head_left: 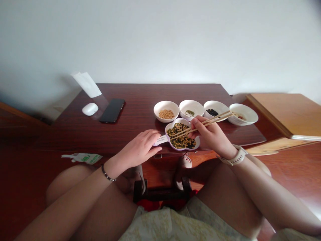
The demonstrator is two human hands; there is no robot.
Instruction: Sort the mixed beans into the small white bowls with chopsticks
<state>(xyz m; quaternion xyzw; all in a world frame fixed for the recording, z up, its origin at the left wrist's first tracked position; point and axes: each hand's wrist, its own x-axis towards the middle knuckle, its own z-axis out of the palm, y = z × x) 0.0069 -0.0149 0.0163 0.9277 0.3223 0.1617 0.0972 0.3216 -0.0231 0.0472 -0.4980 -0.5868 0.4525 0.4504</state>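
From the head view, the left hand (137, 149) is seen half open, with its fingers (152, 137) laid over the handle (159, 140) of a small lobed dish (198, 142) and not closed around it. A white band with a dark bracelet (107, 174) is worn on that wrist. The right hand (209, 137) is closed around a pair of wooden chopsticks (213, 119), and a pale watch (237, 157) is worn on its wrist. The chopstick tips are held at the mixed beans (181, 137) filling the dish, while the upper ends are carried out over the bowls.

The dish is placed at the near edge of a dark red wooden table (140, 93). Four white bowls are lined up just beyond it: yellow beans (166, 114) are held in the first, green beans (190, 113) in the second, and black beans (212, 112) in the third. The contents of the fourth bowl (247, 113) are too small to tell. A computer mouse (89, 109) and a black phone (112, 110) are placed further left, with a white paper (86, 84) standing behind them.
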